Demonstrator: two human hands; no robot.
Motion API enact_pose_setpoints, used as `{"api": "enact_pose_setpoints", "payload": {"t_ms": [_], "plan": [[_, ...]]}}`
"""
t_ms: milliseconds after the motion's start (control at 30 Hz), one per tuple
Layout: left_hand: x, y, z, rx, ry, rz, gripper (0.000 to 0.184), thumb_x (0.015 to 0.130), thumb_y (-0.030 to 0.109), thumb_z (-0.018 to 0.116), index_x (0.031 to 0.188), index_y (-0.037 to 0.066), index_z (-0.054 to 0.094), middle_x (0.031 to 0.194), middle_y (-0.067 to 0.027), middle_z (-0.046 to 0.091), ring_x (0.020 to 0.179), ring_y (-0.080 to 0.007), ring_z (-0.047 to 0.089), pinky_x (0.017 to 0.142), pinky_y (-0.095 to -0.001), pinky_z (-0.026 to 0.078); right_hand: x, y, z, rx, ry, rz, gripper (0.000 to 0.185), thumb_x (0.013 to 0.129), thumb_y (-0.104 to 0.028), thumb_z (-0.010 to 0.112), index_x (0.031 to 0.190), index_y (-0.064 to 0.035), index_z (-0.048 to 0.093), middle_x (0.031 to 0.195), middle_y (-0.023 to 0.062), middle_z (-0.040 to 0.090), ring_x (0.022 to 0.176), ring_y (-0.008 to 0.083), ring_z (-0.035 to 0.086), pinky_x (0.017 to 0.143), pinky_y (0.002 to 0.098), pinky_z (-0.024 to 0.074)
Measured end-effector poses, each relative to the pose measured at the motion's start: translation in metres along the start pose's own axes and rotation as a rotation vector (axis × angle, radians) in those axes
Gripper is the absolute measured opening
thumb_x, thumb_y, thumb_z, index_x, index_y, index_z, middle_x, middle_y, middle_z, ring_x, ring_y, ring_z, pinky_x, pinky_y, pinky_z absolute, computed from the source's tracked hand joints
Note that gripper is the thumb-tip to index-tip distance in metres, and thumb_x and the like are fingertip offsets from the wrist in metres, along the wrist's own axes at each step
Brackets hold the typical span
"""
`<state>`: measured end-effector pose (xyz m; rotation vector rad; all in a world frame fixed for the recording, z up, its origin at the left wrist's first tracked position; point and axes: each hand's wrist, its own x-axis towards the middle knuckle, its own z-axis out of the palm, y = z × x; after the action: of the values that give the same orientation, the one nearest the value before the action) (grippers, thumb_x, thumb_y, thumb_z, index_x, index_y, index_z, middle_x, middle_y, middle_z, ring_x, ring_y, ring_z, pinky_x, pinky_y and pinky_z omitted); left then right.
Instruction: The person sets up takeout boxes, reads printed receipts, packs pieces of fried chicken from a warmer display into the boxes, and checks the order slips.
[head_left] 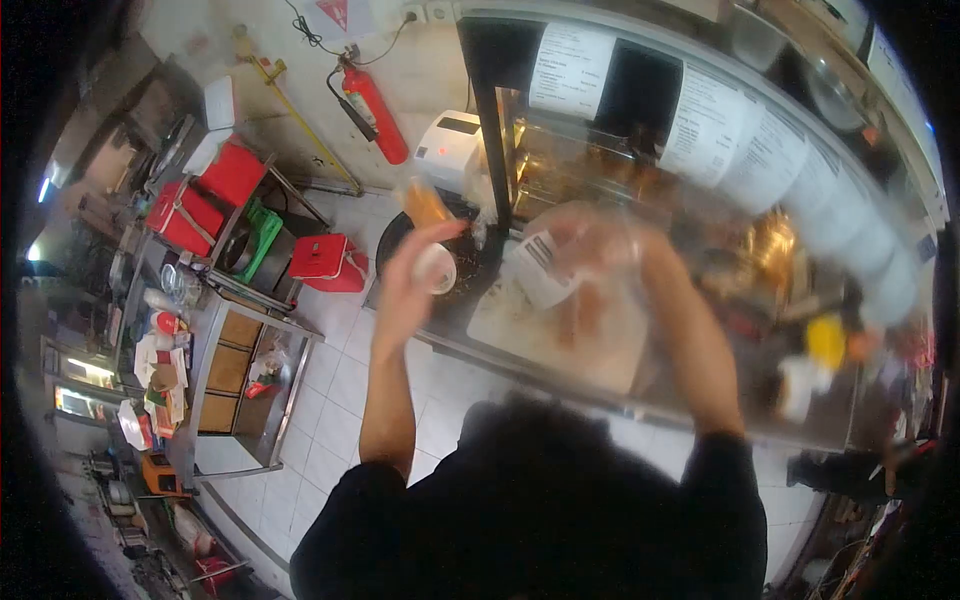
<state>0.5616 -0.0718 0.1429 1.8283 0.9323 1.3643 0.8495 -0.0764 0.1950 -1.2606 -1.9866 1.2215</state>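
Observation:
My left hand [405,290] is raised over the left end of the counter. Its blurred fingers are closed across an orange container [428,206], which looks like a bottle. A white round piece [437,270] shows beside the palm; whether it belongs to the container I cannot tell. My right hand [600,248], smeared by motion, is at white paper with black print [540,272], its fingers apparently closed on the paper's right side. Below it lies a stained, pale cutting board [500,330]. Whatever the right fingers cover is hidden.
A glass display case [570,150] with hanging printed sheets [700,125] rises behind the counter. A white machine [448,150] stands left of it, near a dark round pan [462,295]. Yellow-topped bottle [826,342] at right. Red boxes [328,264] and metal shelving [285,395] lie left.

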Motion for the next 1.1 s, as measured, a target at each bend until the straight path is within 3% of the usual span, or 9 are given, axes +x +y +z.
{"api": "enact_pose_setpoints", "payload": {"t_ms": [67, 133, 267, 333, 467, 567, 733, 967, 1100], "plan": [[0.006, 0.02, 0.029, -0.098, -0.239, 0.041, 0.009, 0.094, 0.006, 0.062, 0.101, 0.001, 0.064, 0.092, -0.0047, 0.07, 0.083, -0.0071, 0.064, 0.074, -0.0229, 0.05, 0.012, 0.006, -0.011, 0.23, -0.252, 0.061, 0.035, 0.081, -0.014, 0.072, 0.114, -0.0047, 0.066, 0.106, 0.0043, 0.066, 0.103, 0.0135, 0.059, 0.088, 0.0282, 0.0481], [0.007, 0.02, 0.033, -0.265, -0.374, -0.209, 0.008, 0.093, 0.005, 0.064, 0.099, 0.001, 0.065, 0.091, -0.0026, 0.071, 0.082, -0.006, 0.064, 0.073, -0.0219, 0.049, 0.011, -0.006, -0.018, -0.018, -0.175, 0.037, 0.03, 0.08, -0.011, 0.07, 0.11, -0.0054, 0.066, 0.106, 0.004, 0.066, 0.101, 0.0127, 0.059, 0.09, 0.0281, 0.0477], [0.011, 0.021, 0.033, -0.384, -0.375, -0.515, 0.006, 0.092, 0.005, 0.065, 0.097, 0.004, 0.065, 0.091, -0.0008, 0.07, 0.077, -0.0044, 0.062, 0.069, -0.0215, 0.048, -0.02, -0.007, -0.002, 0.276, 0.299, -0.007, 0.028, 0.088, -0.015, 0.065, 0.114, -0.0041, 0.065, 0.106, 0.0042, 0.066, 0.1, 0.0131, 0.061, 0.089, 0.0287, 0.0494], [0.012, 0.023, 0.035, -0.35, -0.383, -0.502, 0.007, 0.093, 0.007, 0.064, 0.099, 0.004, 0.065, 0.089, -0.0003, 0.07, 0.074, -0.0035, 0.06, 0.066, -0.0211, 0.047, -0.028, -0.003, 0.014, 0.816, 0.611, 0.008, 0.027, 0.09, -0.013, 0.065, 0.112, 0.0015, 0.066, 0.108, 0.0116, 0.067, 0.098, 0.0217, 0.064, 0.089, 0.0352, 0.0516], [0.014, 0.021, 0.04, -0.47, -0.313, -0.563, 0.009, 0.094, 0.008, 0.063, 0.102, 0.003, 0.064, 0.085, -0.0006, 0.069, 0.071, -0.005, 0.059, 0.064, -0.0214, 0.046, -0.045, 0.04, 0.057, 1.101, 0.662, 0.039, 0.031, 0.096, -0.02, 0.059, 0.116, 0.0024, 0.063, 0.112, 0.0119, 0.067, 0.102, 0.0226, 0.064, 0.089, 0.0384, 0.0521], [0.014, 0.016, 0.046, -0.431, -0.309, -0.513, 0.009, 0.095, 0.008, 0.062, 0.102, 0.002, 0.063, 0.085, -0.001, 0.069, 0.07, -0.0054, 0.059, 0.063, -0.0216, 0.046, -0.062, 0.038, 0.079, 0.3, 0.735, -0.02, 0.031, 0.096, -0.023, 0.055, 0.119, -0.0042, 0.065, 0.109, 0.0104, 0.069, 0.099, 0.0185, 0.066, 0.087, 0.0344, 0.0523], [0.017, 0.011, 0.056, -0.433, -0.318, -0.487, 0.01, 0.095, 0.007, 0.062, 0.103, 0.001, 0.064, 0.08, -0.0003, 0.067, 0.066, -0.0057, 0.057, 0.061, -0.0216, 0.044, -0.074, -0.005, 0.078, 0.542, 0.839, 0.379, 0.029, 0.089, -0.014, 0.07, 0.115, -0.0016, 0.067, 0.103, 0.0057, 0.07, 0.092, 0.0127, 0.063, 0.081, 0.0297, 0.0515], [0.016, 0.016, 0.064, -0.477, -0.335, -0.48, 0.011, 0.094, 0.006, 0.061, 0.104, 0.001, 0.063, 0.081, -0.0012, 0.067, 0.069, -0.0065, 0.058, 0.061, -0.0219, 0.045, -0.078, 0.017, 0.089, 0.465, 0.897, 0.119, 0.029, 0.087, -0.014, 0.068, 0.114, -0.0033, 0.067, 0.098, 0.0039, 0.07, 0.081, 0.0127, 0.064, 0.071, 0.0283, 0.0529], [0.016, 0.027, 0.065, -0.502, -0.202, -0.516, 0.01, 0.094, 0.007, 0.061, 0.103, 0.001, 0.062, 0.08, -0.0016, 0.066, 0.069, -0.007, 0.058, 0.06, -0.0224, 0.045, -0.081, 0.006, 0.086, 0.572, 0.862, 0.293, 0.026, 0.088, -0.014, 0.068, 0.112, -0.0052, 0.067, 0.097, 0.0031, 0.069, 0.085, 0.0121, 0.062, 0.075, 0.0282, 0.052]]}}
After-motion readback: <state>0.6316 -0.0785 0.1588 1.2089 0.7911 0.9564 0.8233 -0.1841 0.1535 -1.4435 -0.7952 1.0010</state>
